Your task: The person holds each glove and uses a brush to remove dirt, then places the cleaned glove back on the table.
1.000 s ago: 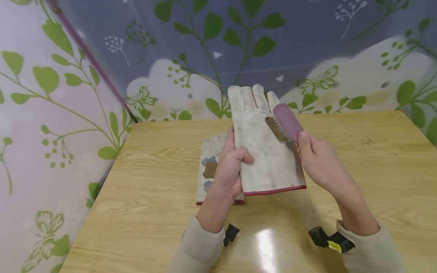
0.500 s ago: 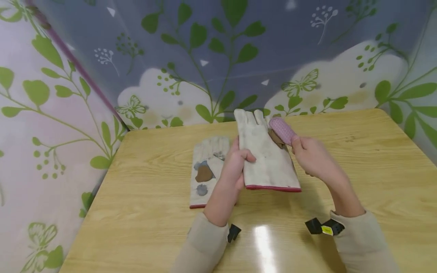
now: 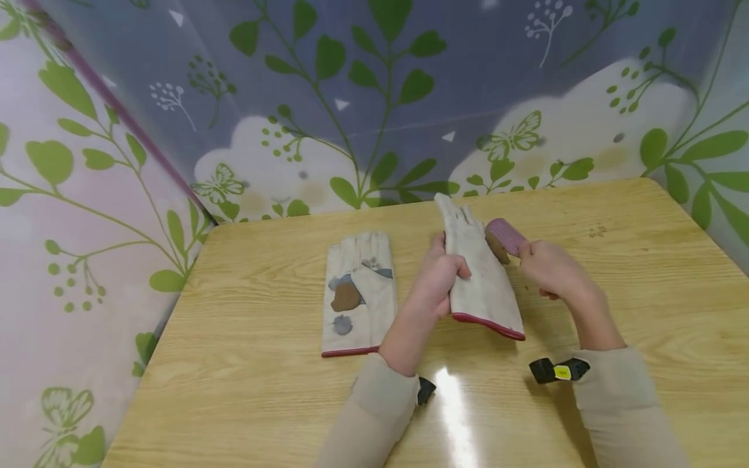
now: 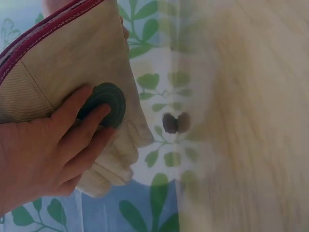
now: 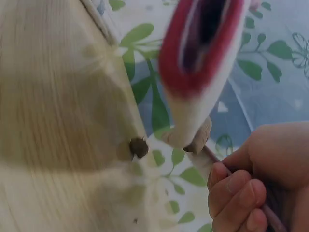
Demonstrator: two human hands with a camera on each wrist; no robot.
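My left hand (image 3: 435,283) grips a cream work glove (image 3: 481,273) with a red-trimmed cuff, raised above the table and turned partly edge-on. The thumb lies on the near face. In the left wrist view, fingers (image 4: 79,128) spread over the far face, on a dark green round patch (image 4: 115,99). With my right hand (image 3: 552,270) I hold a pink brush (image 3: 505,235) by its handle, at the glove's right edge. A brown piece (image 3: 497,248) sits between brush and glove; whether it belongs to the glove is unclear. The right wrist view shows the cuff opening (image 5: 203,38).
A second cream glove (image 3: 374,312), with brown and grey-blue patches, lies flat on the wooden table (image 3: 246,312) left of my hands. Leaf-patterned wall covering (image 3: 304,156) stands behind the table and on its left. Black devices (image 3: 558,371) are strapped at both wrists.
The held glove has moved lower and to the right and turned from nearly face-on towards edge-on. The brush stays by its right edge. More of the lying glove shows.
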